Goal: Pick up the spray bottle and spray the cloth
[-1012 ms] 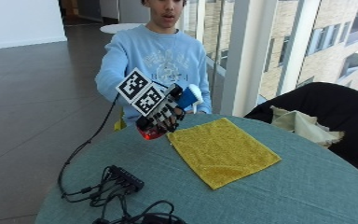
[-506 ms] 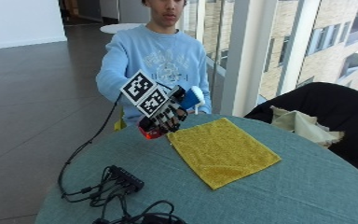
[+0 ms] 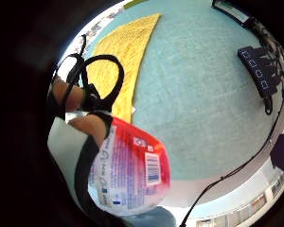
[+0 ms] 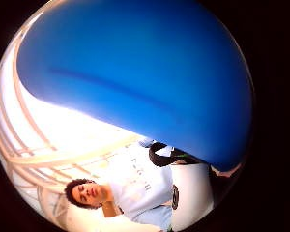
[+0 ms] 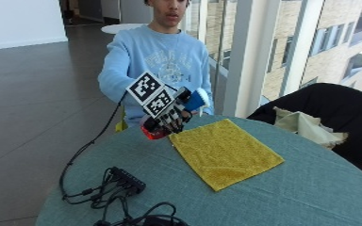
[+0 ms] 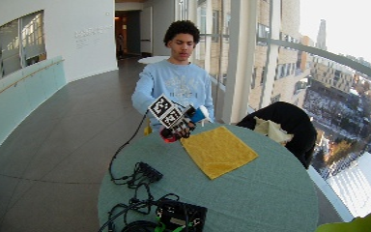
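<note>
The bottle (image 5: 194, 100) sits left of centre in the outside view, held in the air above the near-left edge of the table (image 5: 332, 188), its blue top pointing up and to the right, its red base (image 5: 151, 133) low at the left. The gloved right hand (image 5: 170, 117) is raised in front of the person's chest, forearm coming down from the upper left, back of the hand toward the camera. Its fingers (image 5: 176, 123) are curled round the bottle's body, holding it tilted. In the little-finger palm view the red-and-white labelled base (image 3: 132, 172) fills the space next to the palm, bare fingertips (image 3: 68, 97) wrapped beside it; in the thumb palm view the blue top (image 4: 135, 72) covers most of the frame.

The yellow cloth (image 5: 225, 151) lies flat at the middle of the table, its near corner just right of and below the hand, apart from it. A black power strip (image 5: 126, 179) with cables lies at lower left. A dark chair (image 5: 332, 113) with a pale cloth stands at the right edge.
</note>
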